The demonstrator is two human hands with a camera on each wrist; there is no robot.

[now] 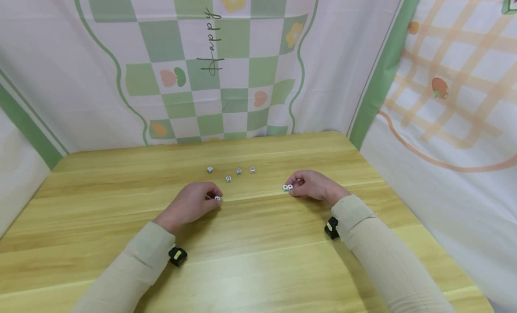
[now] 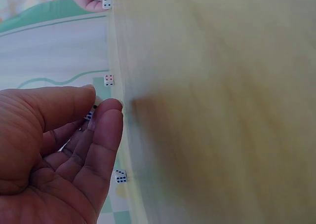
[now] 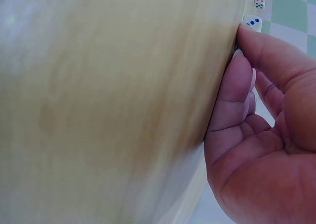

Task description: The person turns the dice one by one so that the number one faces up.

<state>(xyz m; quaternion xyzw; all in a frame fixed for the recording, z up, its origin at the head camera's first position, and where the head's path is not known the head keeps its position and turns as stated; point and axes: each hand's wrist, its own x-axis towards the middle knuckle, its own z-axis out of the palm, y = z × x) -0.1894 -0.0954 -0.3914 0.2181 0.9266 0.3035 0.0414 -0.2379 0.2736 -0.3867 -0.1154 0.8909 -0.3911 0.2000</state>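
On the left of the table, my left hand (image 1: 190, 206) pinches a small white die (image 1: 217, 198) between thumb and fingertips. The left wrist view shows this die (image 2: 90, 114) mostly covered by the fingers. Further right, my right hand (image 1: 314, 186) has thumb and fingers curled at two white dice lying side by side. It pinches the nearer die (image 1: 290, 187), while the outer die (image 1: 285, 187) sits against it on the left. In the right wrist view a die with blue pips (image 3: 254, 22) shows just past the thumb tip.
Several loose white dice lie beyond and between the hands, among them a leftmost die (image 1: 210, 169), a nearer die (image 1: 228, 178) and a rightmost die (image 1: 252, 169). The wooden table (image 1: 250, 250) ends at a checked cloth backdrop (image 1: 234, 39). Black wrist cameras hang under both sleeves.
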